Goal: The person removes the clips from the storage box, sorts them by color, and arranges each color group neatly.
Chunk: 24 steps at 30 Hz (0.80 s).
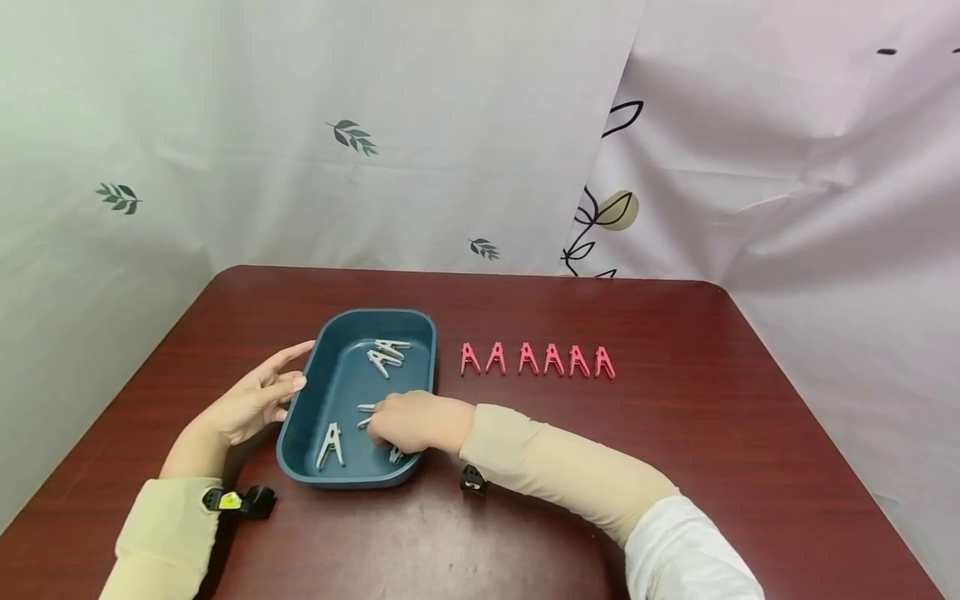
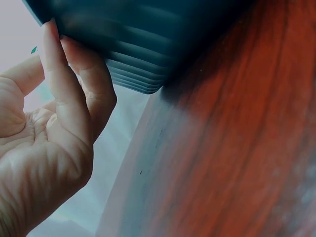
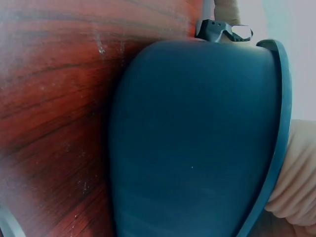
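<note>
A dark blue plastic tray (image 1: 360,481) stands on the table with several white clothespins (image 1: 330,446) lying in it. My left hand (image 1: 251,400) is at the tray's left side, its relaxed fingers touching the outer wall just under the rim; in the left wrist view the fingertips meet that ribbed wall. My right hand (image 1: 408,419) reaches over the right rim into the tray, knuckles up. White clothespin ends show beside and below it. Its fingertips are hidden, so whether they pinch a clothespin cannot be seen. In the right wrist view the tray's outer wall (image 3: 192,138) covers the fingers.
Several red clothespins (image 1: 525,358) stand in a row right of the tray, evenly spaced. The table (image 1: 675,433) is dark reddish wood. A pale curtain with leaf prints (image 1: 450,125) hangs behind it. Each wrist carries a small black camera (image 1: 258,502).
</note>
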### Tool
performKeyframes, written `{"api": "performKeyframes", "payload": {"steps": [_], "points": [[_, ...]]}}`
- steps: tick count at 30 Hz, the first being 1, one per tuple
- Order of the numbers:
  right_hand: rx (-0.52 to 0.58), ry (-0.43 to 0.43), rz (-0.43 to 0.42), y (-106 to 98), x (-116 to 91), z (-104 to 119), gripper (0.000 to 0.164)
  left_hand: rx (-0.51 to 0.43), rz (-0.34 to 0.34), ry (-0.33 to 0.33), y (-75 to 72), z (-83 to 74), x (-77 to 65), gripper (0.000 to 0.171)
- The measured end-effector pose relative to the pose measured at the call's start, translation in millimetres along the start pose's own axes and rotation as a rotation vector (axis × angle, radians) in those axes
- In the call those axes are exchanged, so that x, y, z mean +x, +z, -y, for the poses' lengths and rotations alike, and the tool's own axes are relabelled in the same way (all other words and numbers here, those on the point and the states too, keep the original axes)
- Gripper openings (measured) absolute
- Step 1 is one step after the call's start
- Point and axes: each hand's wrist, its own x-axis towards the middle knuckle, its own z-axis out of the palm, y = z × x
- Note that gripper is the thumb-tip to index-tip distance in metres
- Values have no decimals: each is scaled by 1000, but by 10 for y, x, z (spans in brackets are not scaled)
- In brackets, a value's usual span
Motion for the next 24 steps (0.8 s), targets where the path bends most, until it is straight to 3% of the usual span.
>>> {"api": "performKeyframes", "payload": {"steps": [7, 18, 24], "points": [[73, -37, 80, -27, 75, -35, 18, -13, 0, 3, -17, -31, -13, 55], [72, 6, 14, 19, 60, -29, 18, -40, -4, -3, 37, -39, -19, 55], [133, -26, -26, 26, 38, -63, 19, -24, -11, -7, 34, -29, -18, 54]]}}
